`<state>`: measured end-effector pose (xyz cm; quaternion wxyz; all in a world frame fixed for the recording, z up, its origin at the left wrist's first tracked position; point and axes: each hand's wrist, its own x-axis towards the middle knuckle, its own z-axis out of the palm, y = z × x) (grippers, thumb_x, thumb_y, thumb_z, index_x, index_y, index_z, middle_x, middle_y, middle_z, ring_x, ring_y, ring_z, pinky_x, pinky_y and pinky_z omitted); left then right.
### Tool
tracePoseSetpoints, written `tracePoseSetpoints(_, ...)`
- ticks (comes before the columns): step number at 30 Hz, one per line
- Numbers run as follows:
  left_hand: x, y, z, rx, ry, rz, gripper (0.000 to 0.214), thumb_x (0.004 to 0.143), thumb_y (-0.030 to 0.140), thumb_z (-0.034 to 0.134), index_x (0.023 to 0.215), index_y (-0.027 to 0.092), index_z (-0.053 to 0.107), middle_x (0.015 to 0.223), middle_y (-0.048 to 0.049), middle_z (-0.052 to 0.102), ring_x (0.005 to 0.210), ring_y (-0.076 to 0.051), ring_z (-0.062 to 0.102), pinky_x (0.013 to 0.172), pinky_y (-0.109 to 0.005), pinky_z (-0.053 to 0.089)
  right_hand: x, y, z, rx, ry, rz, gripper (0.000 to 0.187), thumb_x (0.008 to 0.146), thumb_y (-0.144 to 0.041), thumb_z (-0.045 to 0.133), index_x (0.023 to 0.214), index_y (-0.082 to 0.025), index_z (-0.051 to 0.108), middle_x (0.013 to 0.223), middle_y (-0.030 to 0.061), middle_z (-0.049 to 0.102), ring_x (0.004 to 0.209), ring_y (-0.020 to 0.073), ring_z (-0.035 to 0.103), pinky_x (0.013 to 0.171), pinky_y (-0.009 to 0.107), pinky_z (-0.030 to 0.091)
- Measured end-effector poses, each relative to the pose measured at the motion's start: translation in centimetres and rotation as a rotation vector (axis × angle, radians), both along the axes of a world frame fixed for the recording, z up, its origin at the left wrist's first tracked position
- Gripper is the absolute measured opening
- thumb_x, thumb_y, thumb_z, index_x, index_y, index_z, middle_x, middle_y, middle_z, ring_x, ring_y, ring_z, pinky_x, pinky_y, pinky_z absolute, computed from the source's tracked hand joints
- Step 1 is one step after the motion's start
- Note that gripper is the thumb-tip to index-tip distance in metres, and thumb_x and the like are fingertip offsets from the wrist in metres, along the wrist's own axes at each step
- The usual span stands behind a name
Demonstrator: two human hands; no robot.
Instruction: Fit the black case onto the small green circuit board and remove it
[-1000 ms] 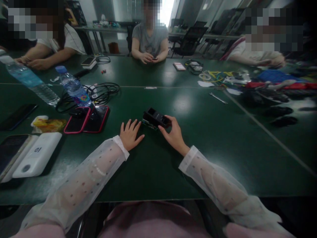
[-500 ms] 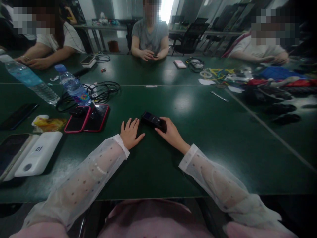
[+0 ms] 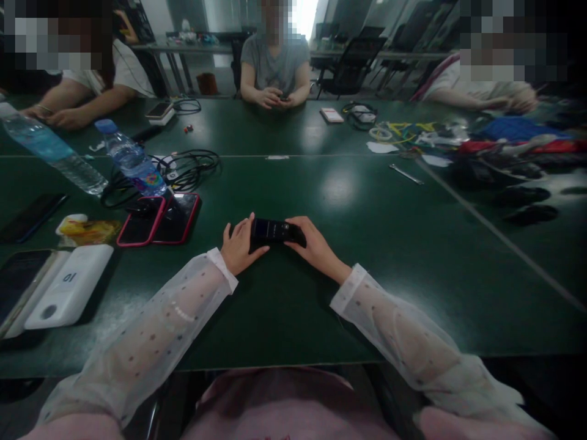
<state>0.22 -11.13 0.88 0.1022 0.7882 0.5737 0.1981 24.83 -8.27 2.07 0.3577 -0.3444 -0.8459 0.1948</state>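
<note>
A small black handheld device with a screen and a row of small light markings lies lengthwise between my two hands, low over the green table. My right hand grips its right end, thumb along the near edge and fingers on the far side. At the left end, my left hand holds it between thumb and index finger, the other fingers reaching up and partly hidden behind. Left of my left hand lie two red-edged phones, one partly over the other.
On the left are two water bottles, a coiled black cable, a white power bank and a yellow packet. A wrench lies right of centre. Tangled cables sit farther right. Three people sit across the table.
The device has turned from slanting to nearly level and shifted slightly left. My left hand, spread flat beside it before, has closed on its left end. My right hand keeps its grip.
</note>
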Motion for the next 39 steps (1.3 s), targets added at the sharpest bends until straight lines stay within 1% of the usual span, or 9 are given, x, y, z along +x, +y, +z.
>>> tracePoseSetpoints(4, -0.5, 0.5, 0.2, -0.064, -0.178, 0.052, 0.077, 0.092, 0.063, 0.048, 0.152, 0.019, 0.025, 0.138, -0.0154, 0.056, 0.131, -0.028, 0.048, 0.114, -0.054, 0.021, 0.0, 0.0, 0.0, -0.049, 0.018, 0.026, 0.044, 0.086, -0.017, 0.062, 0.126, -0.029, 0.047, 0.127, 0.009, 0.051, 0.122, 0.0272, 0.053, 0.103, 0.053, 0.047)
tracePoseSetpoints(6, -0.8, 0.7, 0.2, -0.092, -0.219, 0.06, 0.071, 0.094, 0.061, 0.045, 0.15, 0.021, 0.029, 0.133, -0.0131, 0.06, 0.129, -0.025, 0.051, 0.114, -0.052, 0.022, 0.1, -0.1, 0.0, -0.076, 0.02, 0.034, 0.045, 0.086, -0.017, 0.062, 0.126, -0.03, 0.047, 0.13, 0.0088, 0.049, 0.124, 0.0276, 0.051, 0.104, 0.054, 0.046)
tracePoseSetpoints(10, -1.1, 1.1, 0.1, -0.138, -0.262, 0.072, 0.06, 0.097, 0.057, 0.044, 0.146, 0.024, 0.038, 0.13, -0.0097, 0.063, 0.128, -0.024, 0.053, 0.115, -0.052, 0.021, 0.2, -0.1, 0.0, -0.11, 0.043, 0.034, 0.044, 0.085, -0.018, 0.063, 0.125, -0.032, 0.048, 0.13, 0.0076, 0.048, 0.126, 0.0283, 0.05, 0.106, 0.057, 0.044)
tracePoseSetpoints(13, -1.2, 1.3, 0.4, -0.166, -0.297, 0.087, 0.051, 0.098, 0.055, 0.043, 0.14, 0.026, 0.046, 0.128, -0.0076, 0.064, 0.127, -0.024, 0.054, 0.115, -0.053, 0.021, 0.1, -0.1, 0.0, -0.127, 0.06, 0.029, 0.043, 0.085, -0.02, 0.064, 0.124, -0.032, 0.049, 0.13, 0.0073, 0.048, 0.126, 0.0279, 0.05, 0.107, 0.058, 0.043)
tracePoseSetpoints(17, -1.0, 1.4, 0.7, -0.162, -0.331, 0.101, 0.047, 0.097, 0.053, 0.047, 0.134, 0.025, 0.053, 0.127, -0.0067, 0.065, 0.12, -0.024, 0.059, 0.114, -0.05, 0.027, 0.0, -0.2, 0.1, -0.163, 0.068, 0.021, 0.049, 0.081, -0.028, 0.072, 0.124, -0.031, 0.049, 0.128, 0.0076, 0.05, 0.125, 0.028, 0.051, 0.106, 0.056, 0.043)
tracePoseSetpoints(22, -1.1, 1.4, 0.6, -0.156, -0.342, 0.101, 0.045, 0.097, 0.052, 0.047, 0.132, 0.025, 0.055, 0.126, -0.0059, 0.065, 0.119, -0.024, 0.06, 0.111, -0.048, 0.034, 0.2, -0.2, 0.2, -0.257, 0.084, 0.006, 0.056, 0.078, -0.04, 0.076, 0.125, -0.027, 0.05, 0.125, 0.0084, 0.055, 0.118, 0.0271, 0.056, 0.102, 0.053, 0.047)
tracePoseSetpoints(26, -1.1, 1.4, 0.6, -0.16, -0.342, 0.099, 0.044, 0.098, 0.052, 0.047, 0.132, 0.026, 0.056, 0.127, -0.0057, 0.065, 0.12, -0.024, 0.059, 0.11, -0.047, 0.035, 0.4, -0.1, 0.2, -0.344, 0.094, 0.006, 0.055, 0.078, -0.043, 0.074, 0.125, -0.027, 0.051, 0.125, 0.0079, 0.058, 0.118, 0.0268, 0.057, 0.1, 0.052, 0.047)
tracePoseSetpoints(35, -1.2, 1.3, 0.8, -0.189, -0.337, 0.08, 0.046, 0.097, 0.055, 0.048, 0.133, 0.028, 0.055, 0.128, -0.0051, 0.065, 0.123, -0.026, 0.057, 0.11, -0.051, 0.034, 0.7, 0.6, 0.3, -0.505, 0.239, 0.059, 0.057, 0.07, -0.039, 0.081, 0.118, -0.025, 0.055, 0.117, 0.0057, 0.065, 0.112, 0.0251, 0.063, 0.102, 0.053, 0.046)
tracePoseSetpoints(39, -1.1, 1.2, 0.9, -0.188, -0.343, 0.071, 0.042, 0.098, 0.052, 0.047, 0.133, 0.03, 0.054, 0.125, -0.004, 0.066, 0.121, -0.025, 0.059, 0.109, -0.05, 0.035, 0.7, 0.4, 0.6, -0.551, 0.267, 0.062, 0.056, 0.07, -0.036, 0.082, 0.117, -0.025, 0.054, 0.115, 0.0052, 0.066, 0.11, 0.0248, 0.064, 0.1, 0.051, 0.047)
